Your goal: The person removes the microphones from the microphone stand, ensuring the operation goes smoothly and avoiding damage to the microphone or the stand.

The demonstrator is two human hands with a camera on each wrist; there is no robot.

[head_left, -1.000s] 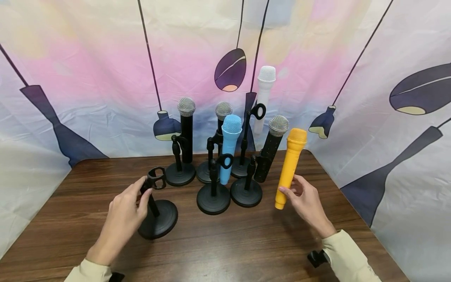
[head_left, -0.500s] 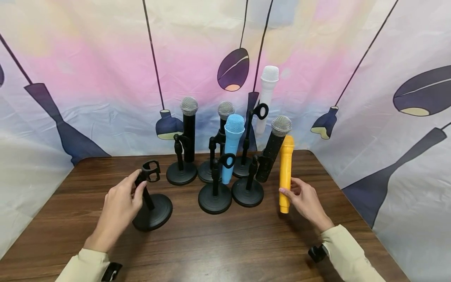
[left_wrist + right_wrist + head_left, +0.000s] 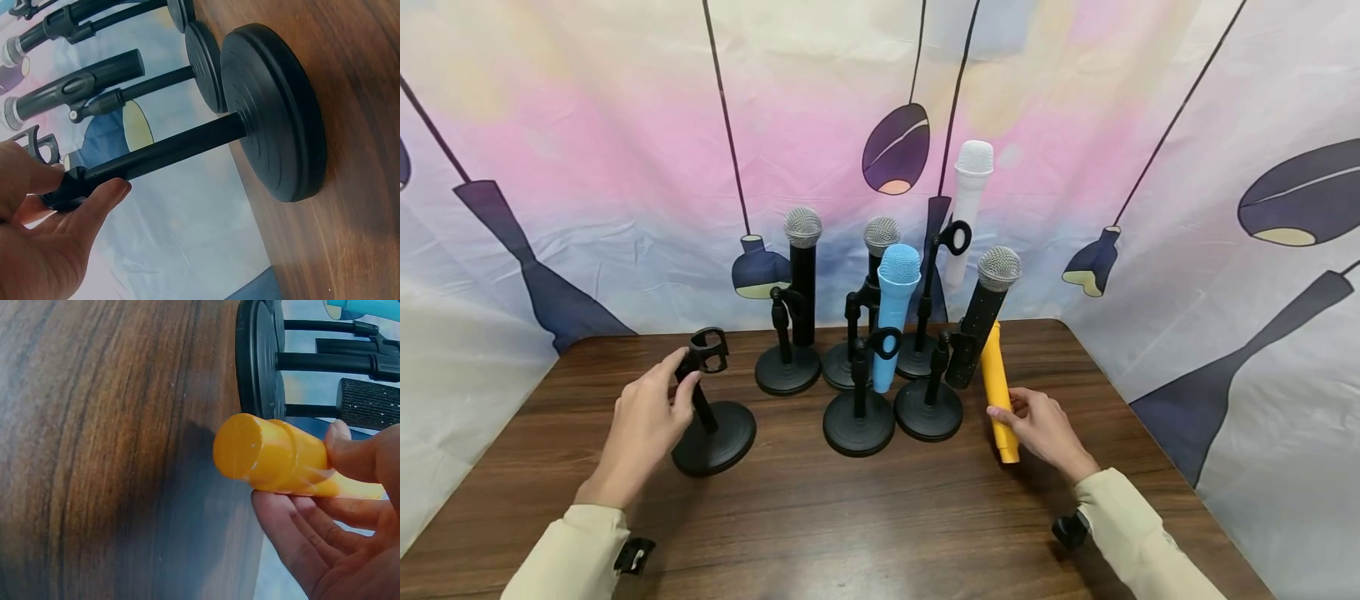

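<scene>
On the left, my left hand [image 3: 643, 418] pinches the top of an unfilled black microphone stand [image 3: 718, 442], just below its ring clip [image 3: 709, 351]. The left wrist view shows thumb and fingers at the upper pole [image 3: 162, 152], with the round base beside the table surface. At the right, my right hand [image 3: 1047, 429] holds a yellow microphone [image 3: 997, 385] by its lower handle. It tilts away from me, its head hidden behind a black speckled microphone [image 3: 976, 321]. In the right wrist view, its blunt end [image 3: 239, 447] points toward the camera over the table.
Several stands with microphones cluster at the back middle of the wooden table [image 3: 850, 517]: a light blue microphone [image 3: 893, 308], a white one [image 3: 967, 208] and black ones with silver heads [image 3: 803, 227]. A printed curtain [image 3: 625, 150] hangs directly behind the table's back edge.
My left hand has shifted the stand leftward and slightly back. The yellow microphone has tipped from near upright, its head going away and lower, behind the black speckled microphone.
</scene>
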